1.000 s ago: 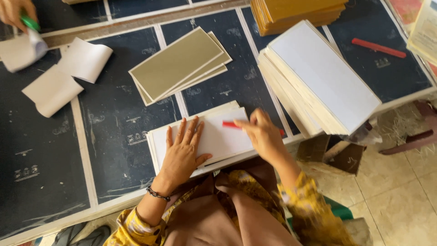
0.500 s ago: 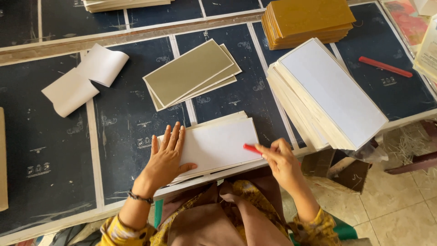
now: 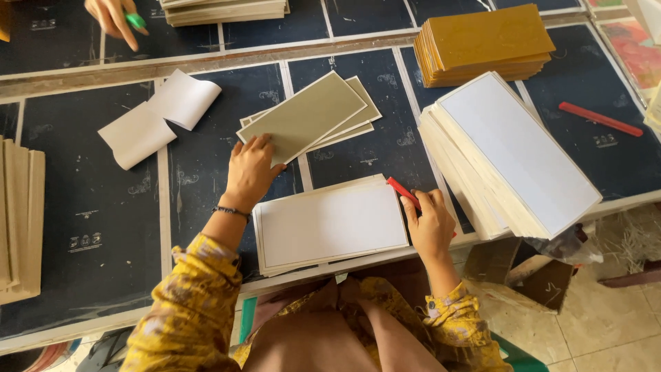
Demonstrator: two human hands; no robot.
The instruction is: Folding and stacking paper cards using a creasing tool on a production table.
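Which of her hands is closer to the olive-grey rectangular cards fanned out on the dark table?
Left. The left hand touches the olive-grey cards' lower edge; the right hand, holding a red pencil, sits farther off.

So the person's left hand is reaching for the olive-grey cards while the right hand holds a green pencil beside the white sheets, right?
Not quite: the pencil in the right hand is red, not green. The head view shows it. The left hand does touch the olive-grey cards, beside the white sheets.

Left hand (image 3: 253, 169): arm stretched forward, palm down, fingers spread. Right hand (image 3: 430, 227): wrist bent, fingers curled in a pinching grip.
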